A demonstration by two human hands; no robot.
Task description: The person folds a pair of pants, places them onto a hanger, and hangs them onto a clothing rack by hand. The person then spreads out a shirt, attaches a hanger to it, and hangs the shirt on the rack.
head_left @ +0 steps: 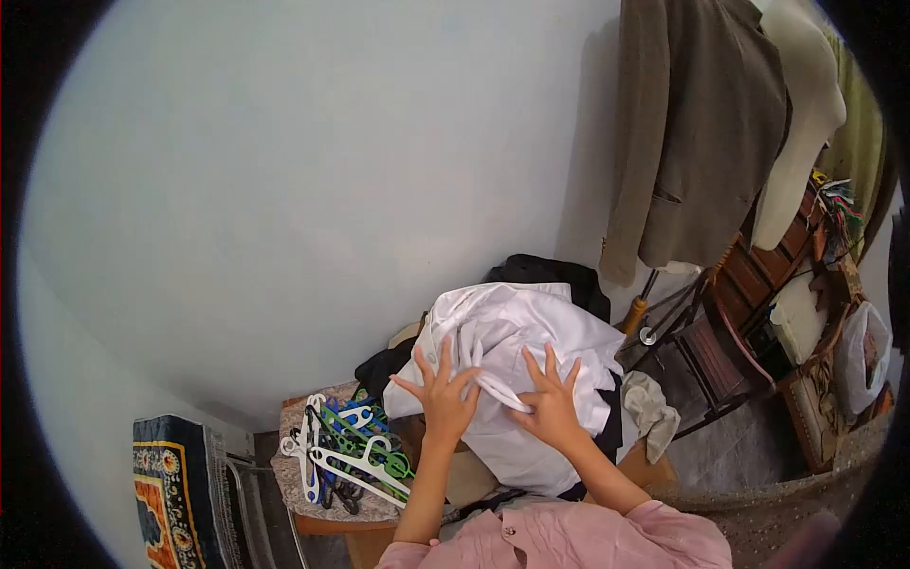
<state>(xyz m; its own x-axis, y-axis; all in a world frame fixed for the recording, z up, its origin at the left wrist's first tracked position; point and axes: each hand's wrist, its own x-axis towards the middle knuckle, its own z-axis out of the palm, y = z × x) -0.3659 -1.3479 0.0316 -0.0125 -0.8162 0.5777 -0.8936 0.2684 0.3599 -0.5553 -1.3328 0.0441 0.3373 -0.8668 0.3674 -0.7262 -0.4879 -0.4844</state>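
Observation:
A white garment (540, 327) lies bunched on top of a heap of clothes. Both hands pinch a folded strip of its fabric between thumb and index finger, the other fingers spread. My left hand (445, 398) has the strip's left part, and my right hand (550, 403) grips it slightly lower on the right. Dark cloth (550, 272) shows behind the white garment.
Plastic hangers (351, 450), white, green and blue, are piled on a patterned surface (379, 508) at left. A patterned rug (166, 484) hangs lower left. On the right are a brown jacket (706, 123), a dark chair (735, 341) and a plastic bag (863, 356).

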